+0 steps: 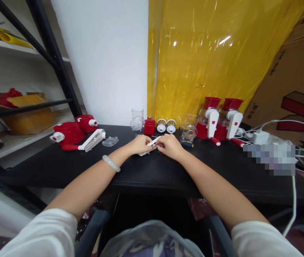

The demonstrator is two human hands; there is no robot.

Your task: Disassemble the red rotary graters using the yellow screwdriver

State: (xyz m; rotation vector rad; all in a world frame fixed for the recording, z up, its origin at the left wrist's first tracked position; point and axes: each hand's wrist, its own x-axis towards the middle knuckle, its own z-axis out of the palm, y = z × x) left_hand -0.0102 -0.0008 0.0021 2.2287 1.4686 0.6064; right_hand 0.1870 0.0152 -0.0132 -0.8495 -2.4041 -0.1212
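Note:
My left hand [141,144] and my right hand [170,145] meet over the middle of the black table, fingers closed on a white plastic crank handle [155,140]. The handle lies slanted between them, partly covered by the fingers. Small red bits show under the right hand. Just behind the hands stand a small red hopper [149,127] and two grater drums [166,125] with white ends. A screwdriver [186,144] with a dark and yellow handle lies to the right of my right hand. Left of my left hand is a clear plastic cover [110,141].
Two assembled red-and-white rotary graters [212,119] stand at the right. Clear housings [137,120] stand at the back. Red bases [68,132] and another white crank with a red grip [91,140] are at the left. Cables and a white adapter [260,137] lie far right.

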